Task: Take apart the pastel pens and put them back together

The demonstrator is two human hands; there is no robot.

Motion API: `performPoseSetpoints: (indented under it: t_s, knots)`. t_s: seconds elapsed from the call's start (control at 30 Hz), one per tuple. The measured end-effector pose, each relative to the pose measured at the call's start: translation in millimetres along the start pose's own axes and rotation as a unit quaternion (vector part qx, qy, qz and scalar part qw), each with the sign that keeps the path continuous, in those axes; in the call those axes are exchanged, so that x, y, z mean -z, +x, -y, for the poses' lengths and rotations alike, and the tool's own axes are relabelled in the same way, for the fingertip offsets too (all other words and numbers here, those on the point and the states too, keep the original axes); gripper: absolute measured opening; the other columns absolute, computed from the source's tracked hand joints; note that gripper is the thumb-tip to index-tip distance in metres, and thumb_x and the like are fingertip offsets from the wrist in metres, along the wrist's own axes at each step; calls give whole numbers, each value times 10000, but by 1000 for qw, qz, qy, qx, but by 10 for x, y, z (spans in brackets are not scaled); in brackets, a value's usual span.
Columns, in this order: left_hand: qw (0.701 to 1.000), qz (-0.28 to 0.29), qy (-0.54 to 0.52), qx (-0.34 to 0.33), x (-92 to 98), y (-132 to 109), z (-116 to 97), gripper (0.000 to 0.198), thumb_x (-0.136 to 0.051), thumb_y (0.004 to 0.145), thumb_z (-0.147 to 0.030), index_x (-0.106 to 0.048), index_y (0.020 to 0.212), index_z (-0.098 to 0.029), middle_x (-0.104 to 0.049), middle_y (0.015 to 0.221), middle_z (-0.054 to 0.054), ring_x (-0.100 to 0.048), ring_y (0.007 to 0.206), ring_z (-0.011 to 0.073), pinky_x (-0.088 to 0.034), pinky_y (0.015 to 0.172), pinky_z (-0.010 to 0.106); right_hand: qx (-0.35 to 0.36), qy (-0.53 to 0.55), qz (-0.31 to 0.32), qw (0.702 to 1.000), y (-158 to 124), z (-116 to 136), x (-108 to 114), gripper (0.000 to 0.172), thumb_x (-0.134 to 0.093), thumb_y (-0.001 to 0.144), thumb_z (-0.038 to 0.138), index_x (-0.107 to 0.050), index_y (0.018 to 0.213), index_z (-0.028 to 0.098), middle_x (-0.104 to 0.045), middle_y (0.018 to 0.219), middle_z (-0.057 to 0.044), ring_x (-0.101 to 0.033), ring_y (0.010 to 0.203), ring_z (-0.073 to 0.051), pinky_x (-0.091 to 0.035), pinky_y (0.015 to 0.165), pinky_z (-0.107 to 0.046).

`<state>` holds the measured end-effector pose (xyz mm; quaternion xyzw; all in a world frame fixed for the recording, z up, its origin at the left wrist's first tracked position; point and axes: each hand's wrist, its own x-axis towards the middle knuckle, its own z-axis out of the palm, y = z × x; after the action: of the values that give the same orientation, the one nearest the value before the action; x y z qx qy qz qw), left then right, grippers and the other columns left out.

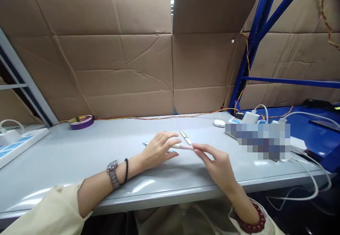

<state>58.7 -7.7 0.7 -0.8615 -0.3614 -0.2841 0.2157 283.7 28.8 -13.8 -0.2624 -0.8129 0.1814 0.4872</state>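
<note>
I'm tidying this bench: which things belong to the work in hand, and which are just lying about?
Seemingly in the work:
pink pen, held in the right hand, other end by the left hand
pale pen, just beyond it
blue-tipped pen, partly hidden by the left hand

Apparently just lying about:
purple tape roll
small white case
left power strip

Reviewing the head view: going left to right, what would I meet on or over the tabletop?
Power strip → purple tape roll → wristwatch → black bead bracelet → left hand → pink pen → right hand → white charger.
</note>
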Motion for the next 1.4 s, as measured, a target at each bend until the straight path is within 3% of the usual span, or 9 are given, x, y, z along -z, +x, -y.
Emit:
performPoseSetpoints:
  t_s: [0.13, 0.23, 0.33, 0.43, 0.57, 0.7, 0.83, 1.03, 1.4]
  knots:
    - [997, 59, 31, -35, -3, 2, -138, 139, -413, 947, -282, -498, 913, -177, -610, 796, 28, -564, 691, 159, -439, 641, 282, -7, 3, 123, 992, 1, 55, -53, 186, -452, 912, 296, -623, 934, 227, -698, 890, -18, -645, 807, -169, -480, 732, -261]
    - [995, 93, 36, -22, -15, 6, -215, 221, -355, 962, -274, -508, 837, -177, -601, 756, 25, -550, 651, 156, -408, 577, 265, -37, -86, 174, 980, 11, 39, -58, 332, -353, 944, 344, -606, 775, 212, -658, 708, -24, -606, 655, -172, -437, 601, -263]
    - [994, 108, 33, -16, -19, 7, -233, 208, -310, 973, -231, -509, 936, -185, -602, 786, 21, -554, 676, 160, -407, 597, 266, -33, -131, 201, 970, 7, 11, -68, 414, -279, 962, 321, -615, 742, 219, -658, 707, -24, -604, 677, -176, -414, 613, -262]
    - [991, 131, 11, -1, -20, 1, -212, 241, -251, 987, -250, -478, 1019, -175, -584, 770, 21, -547, 658, 155, -406, 578, 254, -26, -114, 207, 971, 9, 6, -76, 416, -272, 967, 303, -592, 714, 223, -649, 694, -5, -591, 658, -161, -394, 607, -247]
    - [989, 147, -15, 13, -28, -10, -182, 336, -232, 982, -382, -478, 956, -155, -584, 803, 43, -547, 643, 155, -392, 527, 248, -21, -109, 205, 972, 28, 28, -70, 394, -317, 956, 343, -498, 632, 207, -567, 613, 2, -523, 591, -150, -360, 559, -240]
    - [988, 151, 6, 33, -41, -17, -166, 358, -223, 987, -344, -502, 848, -168, -586, 762, 30, -549, 636, 154, -395, 553, 251, -38, -79, 200, 976, 36, 50, -59, 305, -399, 926, 361, -495, 683, 204, -574, 663, 8, -513, 610, -144, -362, 555, -232]
    - [986, 159, -1, 60, -52, -21, -142, 332, -225, 988, -306, -507, 889, -163, -604, 771, 34, -565, 670, 165, -409, 598, 260, -52, -75, 195, 977, 32, 64, -51, 216, -523, 860, 411, -519, 776, 212, -596, 700, 25, -511, 597, -136, -355, 551, -232]
    - [978, 195, -32, 69, -38, -21, -145, 269, -259, 983, -270, -507, 946, -175, -610, 830, 34, -579, 719, 166, -414, 626, 250, -52, -112, 211, 970, 28, 37, -57, 384, -327, 943, 380, -520, 664, 201, -594, 644, -7, -523, 594, -148, -337, 551, -249]
    - [969, 224, -64, 78, -3, -3, -140, 268, -313, 971, -375, -489, 1039, -185, -609, 911, 47, -586, 814, 187, -421, 680, 265, -63, -79, 216, 971, 27, 24, -65, 235, -435, 903, 371, -539, 763, 214, -622, 708, 6, -547, 617, -147, -367, 547, -238]
